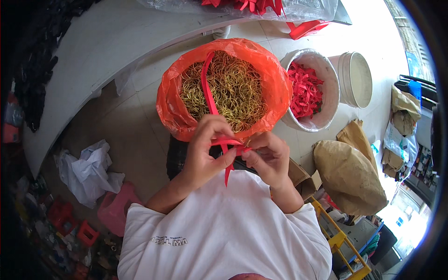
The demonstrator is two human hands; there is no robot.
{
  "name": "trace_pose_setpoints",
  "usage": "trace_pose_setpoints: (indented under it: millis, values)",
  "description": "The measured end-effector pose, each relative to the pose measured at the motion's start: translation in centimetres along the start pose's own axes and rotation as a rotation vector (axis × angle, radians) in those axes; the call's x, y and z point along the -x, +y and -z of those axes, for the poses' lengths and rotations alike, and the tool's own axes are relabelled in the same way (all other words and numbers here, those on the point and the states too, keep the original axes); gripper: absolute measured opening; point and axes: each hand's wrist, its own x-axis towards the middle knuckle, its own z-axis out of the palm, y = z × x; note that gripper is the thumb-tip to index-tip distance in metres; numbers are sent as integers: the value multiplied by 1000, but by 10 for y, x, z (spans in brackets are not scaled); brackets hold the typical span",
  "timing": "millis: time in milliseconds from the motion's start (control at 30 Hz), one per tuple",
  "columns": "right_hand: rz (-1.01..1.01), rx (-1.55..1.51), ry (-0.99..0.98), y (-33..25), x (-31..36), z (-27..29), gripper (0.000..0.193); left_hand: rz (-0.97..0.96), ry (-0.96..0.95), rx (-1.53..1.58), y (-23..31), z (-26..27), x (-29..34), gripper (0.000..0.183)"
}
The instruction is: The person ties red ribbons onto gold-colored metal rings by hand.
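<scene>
At the centre of the frame, both hands grasp a flat, smooth red ribbon. The left hand [207, 147] pinches it between thumb and bent fingers, and the right hand [268, 158] has thumb and fingertips closed around a folded part of it just beside. One length of red ribbon [207, 88] runs up from the left hand across the bag, and a pointed tail hangs below the fingers against the white cloth shirt [228, 224]. Whether these are one piece is hidden by the left hand. A thin golden bit shows at the right fingertips, too small to make out.

Just above the hands, a crinkled, translucent orange-red plastic bag [166, 100], its mouth spread round, holds a tangled heap of thin, shiny gold rings [228, 88]. At upper right, a round white bucket [332, 93] with a filmy plastic liner contains short, bunched red ribbon pieces [305, 95]; beside it lies a smooth, pale cylindrical bucket [347, 79]. Right of the hands sit creased brown paper sacks [350, 179]. A crumpled white plastic sheet [88, 170] and a glossy pink stool [117, 207] are at lower left. The curved pale worktop [100, 51] spans the upper left, with shaggy black material [35, 70] at its edge.
</scene>
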Motion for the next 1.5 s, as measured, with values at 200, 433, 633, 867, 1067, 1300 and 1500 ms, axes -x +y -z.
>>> trace_pose_setpoints:
  millis: [200, 433, 633, 867, 1067, 1300, 1500]
  values:
    - [209, 79, 125, -1, -10, -2, 10, -106, 60, -408, 7, 5, -2, 14]
    - [32, -31, 233, -5, -6, 5, 10, -195, 111, -422, 7, 11, -3, 12]
    - [58, -112, 212, -6, -12, 6, 8, -75, -22, -194, 14, 7, -14, 13]
    - [212, 218, 59, 11, -20, 12, 20, 197, -137, 538, 16, 8, -7, 10]
    - [192, 136, 124, -6, -23, 7, 16, 144, 27, 215, 10, 0, -6, 13]
    - [-14, -233, -27, -4, -20, 15, 17, 179, -60, 180, 9, 11, -7, 11]
    - [39, -57, 87, -6, -22, 11, 17, 71, 171, -162, 19, -5, -12, 16]
